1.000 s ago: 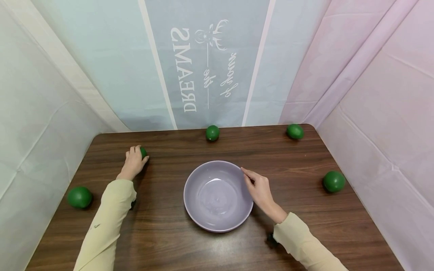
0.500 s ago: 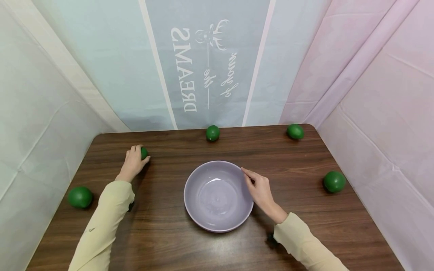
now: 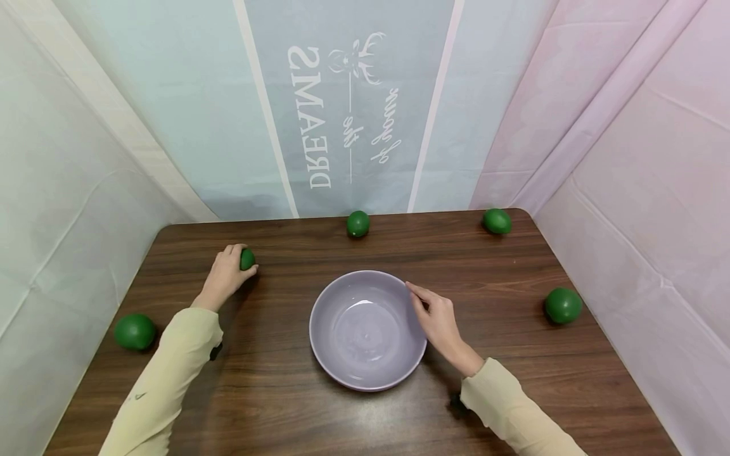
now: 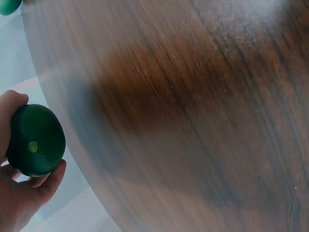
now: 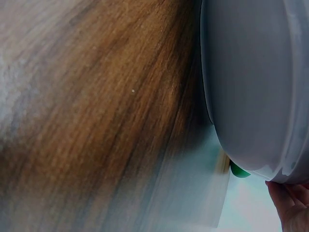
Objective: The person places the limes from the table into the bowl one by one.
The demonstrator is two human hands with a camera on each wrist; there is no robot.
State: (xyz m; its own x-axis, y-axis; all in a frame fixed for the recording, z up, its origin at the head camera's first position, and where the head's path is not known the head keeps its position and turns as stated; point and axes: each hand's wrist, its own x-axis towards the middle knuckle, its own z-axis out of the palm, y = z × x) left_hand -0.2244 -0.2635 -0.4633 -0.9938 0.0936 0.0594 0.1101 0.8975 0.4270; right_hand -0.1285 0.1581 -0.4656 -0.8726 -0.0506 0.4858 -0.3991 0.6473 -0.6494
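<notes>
My left hand (image 3: 225, 273) grips a green lime (image 3: 247, 259) at the far left of the table. In the left wrist view the lime (image 4: 41, 135) sits between thumb and fingers, its pale stem spot facing the camera. A wide lavender bowl (image 3: 365, 345) stands upright near the table's middle, with nothing in it. At the bowl's right side my right hand (image 3: 439, 323) pinches the rim. From the right wrist the bowl's outer wall (image 5: 251, 87) fills the right part, the fingertips (image 5: 277, 191) at its edge.
More limes lie around the edges: one at the back middle (image 3: 358, 224), one lime at the back right (image 3: 497, 221), one lime at the right (image 3: 562, 306) and one lime at the left (image 3: 135, 332). Cloth hangings (image 3: 353, 126) border the dark wooden table (image 3: 274, 405).
My left hand has shifted slightly right with the lime, and more of the lime shows. The right hand and the bowl have stayed in place.
</notes>
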